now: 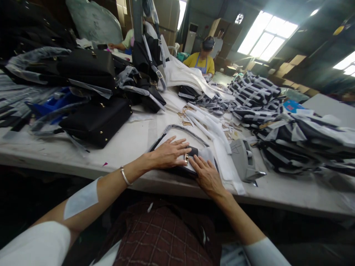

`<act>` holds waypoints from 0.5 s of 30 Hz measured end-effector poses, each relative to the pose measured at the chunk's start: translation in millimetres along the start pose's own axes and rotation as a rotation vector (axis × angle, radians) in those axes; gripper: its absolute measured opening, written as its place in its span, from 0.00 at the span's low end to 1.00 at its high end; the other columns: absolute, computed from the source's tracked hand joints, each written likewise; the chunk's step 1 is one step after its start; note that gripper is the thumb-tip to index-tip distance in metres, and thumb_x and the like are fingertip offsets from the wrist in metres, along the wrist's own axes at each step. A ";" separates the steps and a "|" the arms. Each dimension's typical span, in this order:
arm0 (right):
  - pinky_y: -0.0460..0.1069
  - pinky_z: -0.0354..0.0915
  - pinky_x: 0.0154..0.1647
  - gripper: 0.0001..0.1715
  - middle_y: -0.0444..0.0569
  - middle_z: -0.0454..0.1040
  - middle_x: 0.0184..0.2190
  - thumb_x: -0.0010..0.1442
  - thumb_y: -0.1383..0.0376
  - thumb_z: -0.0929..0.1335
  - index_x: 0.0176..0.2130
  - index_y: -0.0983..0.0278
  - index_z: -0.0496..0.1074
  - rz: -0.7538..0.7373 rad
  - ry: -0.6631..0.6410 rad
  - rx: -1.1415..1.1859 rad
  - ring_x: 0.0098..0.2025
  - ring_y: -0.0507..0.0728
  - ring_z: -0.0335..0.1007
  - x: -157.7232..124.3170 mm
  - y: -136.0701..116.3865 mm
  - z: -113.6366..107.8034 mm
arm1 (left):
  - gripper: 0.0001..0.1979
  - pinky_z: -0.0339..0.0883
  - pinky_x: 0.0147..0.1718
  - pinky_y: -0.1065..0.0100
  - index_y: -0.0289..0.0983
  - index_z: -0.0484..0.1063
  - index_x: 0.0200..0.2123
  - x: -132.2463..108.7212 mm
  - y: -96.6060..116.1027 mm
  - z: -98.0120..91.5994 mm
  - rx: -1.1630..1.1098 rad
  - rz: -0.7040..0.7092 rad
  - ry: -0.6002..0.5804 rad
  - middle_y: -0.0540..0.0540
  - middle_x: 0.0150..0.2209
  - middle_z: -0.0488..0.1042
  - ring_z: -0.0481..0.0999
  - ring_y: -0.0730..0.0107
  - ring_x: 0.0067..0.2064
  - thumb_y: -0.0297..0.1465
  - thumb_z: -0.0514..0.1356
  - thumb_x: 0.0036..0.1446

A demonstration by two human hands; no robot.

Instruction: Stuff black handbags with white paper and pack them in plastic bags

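A black handbag (181, 171) lies flat near the table's front edge, its wrapped handle (173, 127) arching away from me. White sheet material covers part of its upper face. Fingers outstretched, my left hand (170, 152) rests flat on the bag, left of a gold-coloured clasp (186, 158). My right hand (208, 173) also lies on the bag, fingers extended, with its fingertips just right of the clasp. Between the hands a dark flap or strap (192, 150) shows above the clasp. Most of the bag's face is hidden under my hands.
Finished-looking black bags (95, 118) are stacked at left. A grey tape dispenser (243, 159) stands right of white foam strips (220, 155). Strapped black pieces (294, 144) are heaped at far right. Across the table sits a person in a yellow top (201, 62).
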State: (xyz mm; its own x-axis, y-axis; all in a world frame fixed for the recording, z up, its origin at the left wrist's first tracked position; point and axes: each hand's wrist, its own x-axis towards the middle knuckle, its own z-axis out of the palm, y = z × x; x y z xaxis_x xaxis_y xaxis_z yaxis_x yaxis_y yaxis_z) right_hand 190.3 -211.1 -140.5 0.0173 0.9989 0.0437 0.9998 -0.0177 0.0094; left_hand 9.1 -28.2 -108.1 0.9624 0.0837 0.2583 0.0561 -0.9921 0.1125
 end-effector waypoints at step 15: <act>0.65 0.59 0.66 0.34 0.48 0.65 0.65 0.63 0.72 0.61 0.66 0.56 0.62 -0.057 0.198 0.118 0.66 0.65 0.60 -5.2 5.1 28.5 | 0.31 0.61 0.60 0.43 0.49 0.54 0.68 -33.5 19.6 63.6 0.109 0.011 0.144 0.37 0.63 0.67 0.67 0.47 0.63 0.36 0.59 0.64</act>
State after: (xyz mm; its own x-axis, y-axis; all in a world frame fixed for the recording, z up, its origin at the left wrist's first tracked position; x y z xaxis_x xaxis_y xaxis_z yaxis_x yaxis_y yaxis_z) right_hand 195.6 -215.2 -169.2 -0.0295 0.9699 0.2417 0.9936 0.0549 -0.0991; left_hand -5.2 -56.4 -175.5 0.9154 0.0779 0.3950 0.0819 -0.9966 0.0067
